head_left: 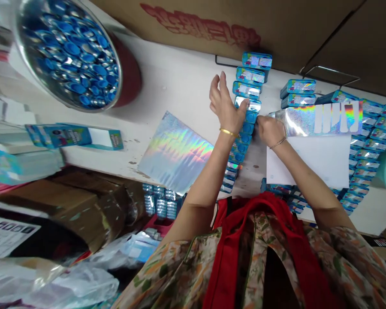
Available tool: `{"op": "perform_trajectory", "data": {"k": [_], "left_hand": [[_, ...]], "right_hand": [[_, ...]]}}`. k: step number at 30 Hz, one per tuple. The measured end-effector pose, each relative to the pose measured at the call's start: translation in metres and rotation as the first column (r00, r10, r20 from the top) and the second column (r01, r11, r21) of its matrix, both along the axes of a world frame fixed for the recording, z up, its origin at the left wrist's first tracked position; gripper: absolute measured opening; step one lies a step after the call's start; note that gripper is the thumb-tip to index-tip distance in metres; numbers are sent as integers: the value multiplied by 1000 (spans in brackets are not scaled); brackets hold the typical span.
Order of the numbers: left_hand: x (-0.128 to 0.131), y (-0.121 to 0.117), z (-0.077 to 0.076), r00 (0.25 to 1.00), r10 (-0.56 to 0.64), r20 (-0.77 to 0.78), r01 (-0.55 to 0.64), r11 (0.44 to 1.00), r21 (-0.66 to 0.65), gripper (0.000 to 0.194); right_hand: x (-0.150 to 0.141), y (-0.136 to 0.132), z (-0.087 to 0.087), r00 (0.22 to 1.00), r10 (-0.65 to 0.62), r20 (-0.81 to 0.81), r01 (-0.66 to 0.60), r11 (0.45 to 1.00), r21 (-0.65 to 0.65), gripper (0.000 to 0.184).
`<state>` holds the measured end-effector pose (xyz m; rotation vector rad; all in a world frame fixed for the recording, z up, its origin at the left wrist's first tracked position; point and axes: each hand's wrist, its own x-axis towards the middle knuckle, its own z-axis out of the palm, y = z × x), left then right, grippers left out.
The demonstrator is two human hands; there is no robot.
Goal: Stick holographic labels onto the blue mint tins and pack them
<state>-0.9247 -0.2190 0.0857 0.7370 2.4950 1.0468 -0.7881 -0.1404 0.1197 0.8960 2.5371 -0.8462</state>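
The left hand, thumb spread wide, touches the row of blue boxes at one o'clock, maybe to keep it straight, while the right hand curls at its three o'clock, pinching I can't tell what.

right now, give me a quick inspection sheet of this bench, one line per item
Surface: white table, dark marks in places.
Work pieces: row of blue boxes at centre; silver sheet showing white strips to its right.
Clutter: loose silver sheet left of the row; bucket of blue-and-silver caps farther left.
Left hand: fingers spread, thumb at the row.
Right hand: curled beside the row; grip hidden.
Cables: nothing seen.
Surroundings: brown cardboard along far edge, plastic bags at lower left.
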Motion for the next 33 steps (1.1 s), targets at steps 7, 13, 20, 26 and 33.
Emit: {"op": "perform_trajectory", "data": {"k": [7, 13, 20, 26, 33], "left_hand": [[68, 68, 48, 824, -567, 10, 555, 809, 193, 43], [135, 74, 25, 755, -655, -21, 654, 755, -55, 44], [125, 67, 27, 738, -674, -9, 671, 736, -87, 34], [131, 73, 29, 716, -694, -74, 694, 719, -29, 32], [167, 41, 41, 677, -717, -166, 736, 666, 125, 24]], "right_hand": [[66, 28, 39, 778, -427, -462, 473, 881, -18, 58], [129, 89, 28, 909, -209, -361, 357, 838, 413, 57], [135, 93, 25, 995, -59, -79, 83, 936, 343, 50], [132, 98, 29, 991, -129, -23, 131, 955, 266, 53], [155, 110, 16, 975, -209, -80, 224, 924, 310, 49]]}}
